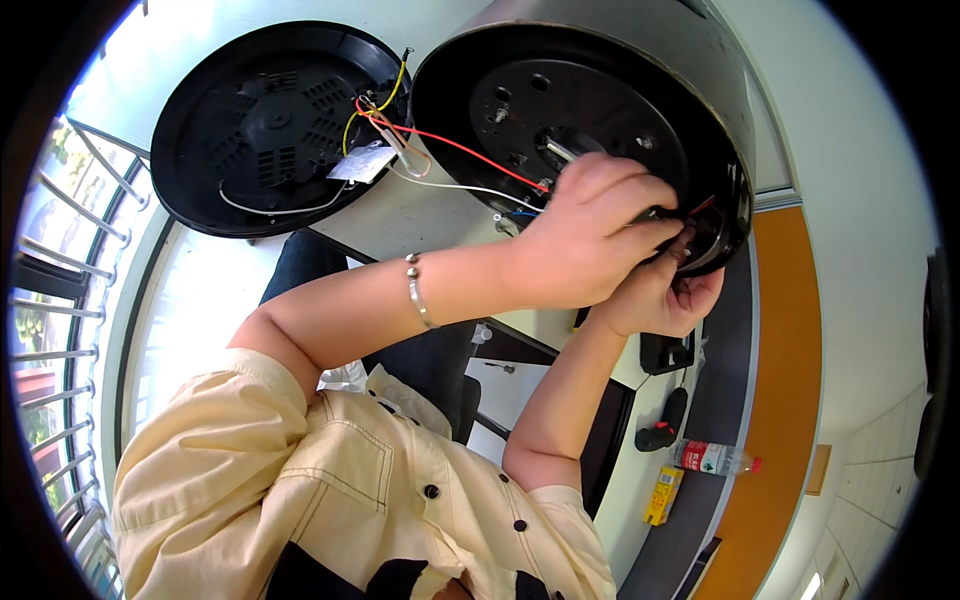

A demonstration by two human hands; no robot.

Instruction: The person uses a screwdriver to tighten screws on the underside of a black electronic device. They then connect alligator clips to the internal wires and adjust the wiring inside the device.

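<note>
A large metal pot-like appliance (560,40) lies tipped, its black underside facing me. My left hand (605,225), with a bracelet at the wrist, reaches across it, fingers pinched near the lower right of the black rim. Just below, my right hand (665,295) has its fingers bent and pressed against the same rim. Fingertips of both meet at a small dark part that I cannot make out. A red wire (460,152) and a white wire run from the underside to a round black vented cover (275,120) on the left. A silver rod (560,149) shows beside my left hand.
A foil-like silvery piece (362,163) lies on the cover's edge among yellow and brown wires. To the right are a black-and-red tool (662,420), a plastic bottle (712,457) with a red cap, and a yellow box (662,495). A barred window (65,300) is at left.
</note>
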